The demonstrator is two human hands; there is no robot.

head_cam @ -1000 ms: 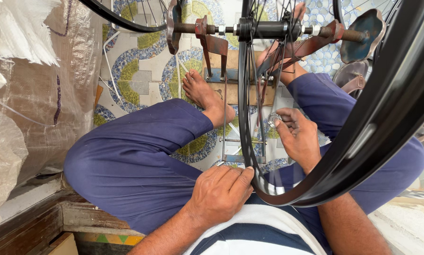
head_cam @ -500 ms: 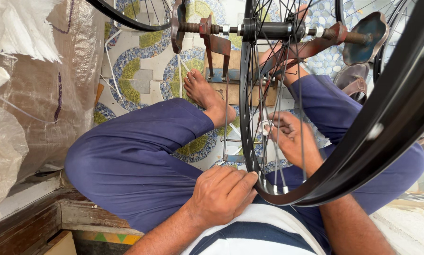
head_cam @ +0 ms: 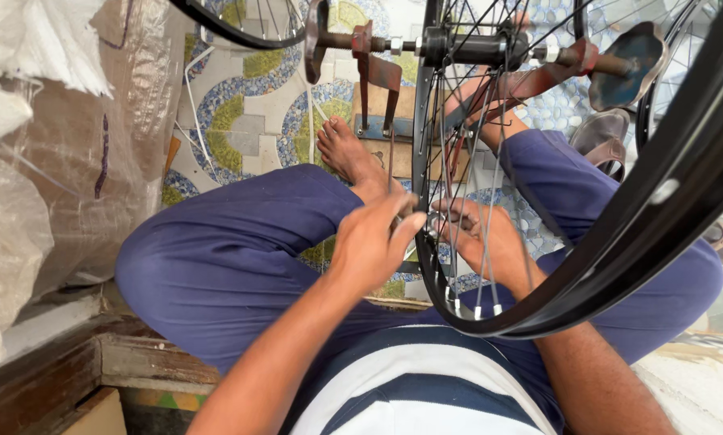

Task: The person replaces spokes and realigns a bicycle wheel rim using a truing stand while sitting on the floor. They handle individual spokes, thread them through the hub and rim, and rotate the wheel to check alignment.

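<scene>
A black bicycle wheel rim [head_cam: 539, 310] with thin steel spokes [head_cam: 481, 266] stands upright over my lap, its hub [head_cam: 474, 47] on a threaded axle in a rust-red stand [head_cam: 375, 76]. My left hand [head_cam: 371, 246] reaches to the rim's left edge, with thumb and fingers pinched at the rim near the spokes. My right hand [head_cam: 490, 242] is behind the spokes inside the wheel, its fingers closed on a small metal tool [head_cam: 438, 224] at a spoke. I sit cross-legged in blue trousers [head_cam: 225, 258], and one bare foot [head_cam: 345, 153] lies beside the stand's base.
A second black rim [head_cam: 683, 177] crosses the right side close to the camera. Clear plastic-wrapped bundles [head_cam: 47, 161] fill the left. A wooden ledge [head_cam: 72, 362] runs below my left knee. The floor is patterned tile [head_cam: 241, 113]. A sandal [head_cam: 607, 137] lies at the far right.
My left hand has lifted off my thigh and gone up to the rim's left edge. My right hand stays at the spokes. The view has shifted slightly.
</scene>
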